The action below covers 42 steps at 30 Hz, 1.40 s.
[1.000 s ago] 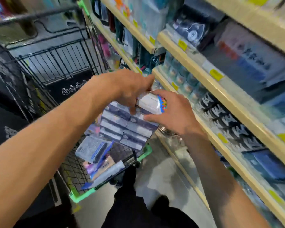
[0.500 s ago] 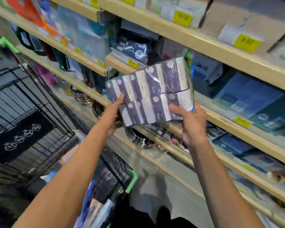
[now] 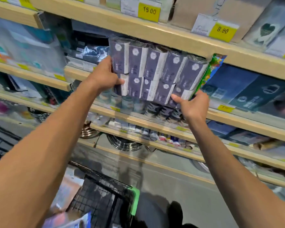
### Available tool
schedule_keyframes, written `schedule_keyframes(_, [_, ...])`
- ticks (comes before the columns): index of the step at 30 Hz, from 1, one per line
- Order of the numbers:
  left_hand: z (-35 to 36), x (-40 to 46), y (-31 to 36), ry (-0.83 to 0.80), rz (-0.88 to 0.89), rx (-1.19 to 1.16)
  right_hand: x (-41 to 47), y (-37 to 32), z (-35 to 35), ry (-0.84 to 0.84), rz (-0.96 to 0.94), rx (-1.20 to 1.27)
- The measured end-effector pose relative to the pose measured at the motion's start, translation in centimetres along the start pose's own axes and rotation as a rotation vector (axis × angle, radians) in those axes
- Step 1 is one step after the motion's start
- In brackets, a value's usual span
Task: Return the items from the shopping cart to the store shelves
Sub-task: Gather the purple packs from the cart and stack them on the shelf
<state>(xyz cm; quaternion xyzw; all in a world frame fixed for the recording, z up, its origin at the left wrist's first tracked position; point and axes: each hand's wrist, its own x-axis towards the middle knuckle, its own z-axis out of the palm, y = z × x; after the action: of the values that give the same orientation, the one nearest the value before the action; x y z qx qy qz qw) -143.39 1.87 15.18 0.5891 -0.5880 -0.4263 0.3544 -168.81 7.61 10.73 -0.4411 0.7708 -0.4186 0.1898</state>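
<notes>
Wooden store shelves carry yellow price tags; blue boxes sit on one, stacked steel pans lower down.

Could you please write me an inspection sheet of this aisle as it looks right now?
Surface: wooden shelf edge with yellow price tags, goods stacked below it.
Job's things: wrapped multipack of purple-and-white packets, held up at the shelf opening; its top edge is level with the shelf edge.
Clutter: loose packets left in the shopping cart at the bottom of the view.
Grippers: left hand grips the pack's left end; right hand holds its lower right corner.
Cables: nothing seen.
Surroundings: metal pans on a lower shelf; grey floor.
</notes>
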Motion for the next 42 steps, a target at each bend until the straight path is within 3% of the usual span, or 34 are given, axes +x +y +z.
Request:
schedule_keyframes(3, [-0.8, 2.7, 0.4, -0.118, 0.048, 0.169, 1.2, 0.5, 0.4, -0.056, -0.092, -0.208])
schedule_keyframes(5, [-1.0, 3.9, -0.1, -0.139, 0.041, 0.226, 1.6, 1.1, 0.5, -0.114, -0.136, -0.219])
schedule_keyframes(17, [2.2, 11.9, 0.8, 0.102, 0.004, -0.018, 7.8, -2.0, 0.8, 0.105, -0.008, -0.107])
schedule_keyframes(23, [5.2, 12.7, -2.1, 0.319, 0.100, 0.541, 7.1, -0.4, 3.0, 0.080, -0.020, -0.277])
schedule_keyframes(26, [6.0, 11.3, -2.0, 0.429, 0.178, 0.598, 6.4, -0.5, 2.5, 0.141, 0.009, -0.348])
schedule_keyframes(28, [6.1, 9.7, -2.9, 0.460, 0.221, 0.477, 4.9, -0.2, 2.6, 0.254, 0.018, -0.259])
schedule_keyframes(32, [6.8, 3.6, -6.3, 0.519, 0.311, 0.017, -1.3, 0.6, 4.8, 0.492, -0.328, -0.059])
schedule_keyframes(34, [7.1, 0.7, -9.5, 0.536, 0.278, -0.005, -4.3, 1.3, 7.1, 0.370, -0.416, -0.023])
schedule_keyframes(37, [6.4, -3.8, -14.7, 0.579, 0.169, -0.006, -8.6, 2.9, 11.0, -0.062, -0.446, -0.058])
schedule_keyframes(40, [3.4, -9.5, -19.6, 0.772, -0.127, -0.274, -12.5, 4.9, 13.9, -0.538, -0.425, -0.330])
schedule_keyframes(42, [0.6, -15.0, -22.8, 0.952, -0.277, -0.227, -14.3, 6.0, 15.0, -0.735, -0.363, -0.431])
